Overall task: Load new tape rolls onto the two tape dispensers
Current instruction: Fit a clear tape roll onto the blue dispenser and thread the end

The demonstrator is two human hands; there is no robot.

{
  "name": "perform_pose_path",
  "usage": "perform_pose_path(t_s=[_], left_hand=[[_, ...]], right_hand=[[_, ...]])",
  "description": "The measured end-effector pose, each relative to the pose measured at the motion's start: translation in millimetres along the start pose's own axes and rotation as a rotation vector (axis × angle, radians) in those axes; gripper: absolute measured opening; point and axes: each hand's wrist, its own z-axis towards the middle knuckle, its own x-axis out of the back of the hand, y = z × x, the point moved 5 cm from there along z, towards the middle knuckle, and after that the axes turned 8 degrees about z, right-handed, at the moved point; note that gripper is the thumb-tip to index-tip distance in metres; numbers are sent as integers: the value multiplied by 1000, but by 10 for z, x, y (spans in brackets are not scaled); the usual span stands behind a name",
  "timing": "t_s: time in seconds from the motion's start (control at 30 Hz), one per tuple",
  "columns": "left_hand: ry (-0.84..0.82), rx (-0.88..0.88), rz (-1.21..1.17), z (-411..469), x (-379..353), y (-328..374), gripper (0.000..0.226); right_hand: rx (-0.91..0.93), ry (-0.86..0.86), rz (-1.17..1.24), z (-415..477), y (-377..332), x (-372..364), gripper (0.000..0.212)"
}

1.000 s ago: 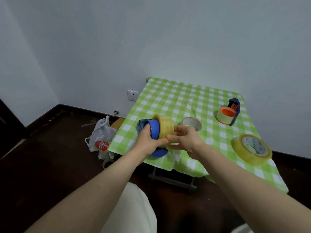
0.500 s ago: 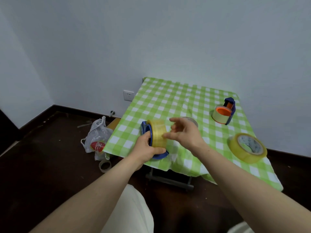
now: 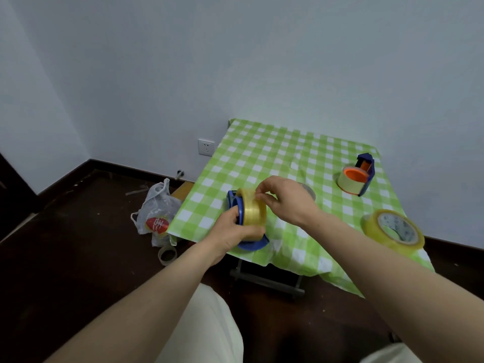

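Centrally, yellow tape roll [image 3: 254, 208]: stands on edge in the blue dispenser [image 3: 253, 244], held up just over the near left corner of the table; its flat faces look left and right.
Blue dispenser: its side plate shows to the left of the roll and its curved base below it; how far the roll is seated I cannot tell.
Left hand [image 3: 230, 231]: grips the dispenser from the near side, thumb against the blue side plate, fingers curled under the roll and the base.
Right hand [image 3: 285, 200]: comes over from the right, fingertips bent and pinching at the roll's top edge; whether they hold a loose tape end cannot be made out.
Second dispenser [image 3: 357, 176]: also blue, with an orange hub and a pale roll on it, lying at the far right of the table, well apart from the hands.
Loose tape roll [image 3: 392, 231]: large and yellowish, lying flat near the right edge.
Clear ring [image 3: 311, 193]: mostly hidden behind the right hand.
Table [image 3: 262, 158]: covered in a green and white checked cloth, set against the wall.
Plastic bag [image 3: 157, 213]: on the dark floor left of the table, with an empty tape core [image 3: 167, 254] just in front.
Wall socket [image 3: 206, 147]: on the wall beside the table's left edge.
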Motion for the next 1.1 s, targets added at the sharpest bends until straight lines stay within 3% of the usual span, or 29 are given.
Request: perform_pose_path(t_s=[0.17, 0.47, 0.8, 0.97, 1.1], left_hand=[[33, 52, -117, 5, 29, 40, 14], [4, 55, -97, -53, 37, 21, 14], [-67, 26, -125, -63, 24, 13, 31], [-69, 43, -136, -52, 8, 42, 32], [-57, 37, -130, -29, 14, 84, 23]], right_hand=[[16, -66, -140, 27, -75, -18, 27], [-44, -75, -138, -3, -25, -37, 25], [-71, -138, 42, -36, -55, -69, 34], [-63, -43, 17, -4, -96, -26, 18], [-24, -7, -84, -17, -202, -51, 20]])
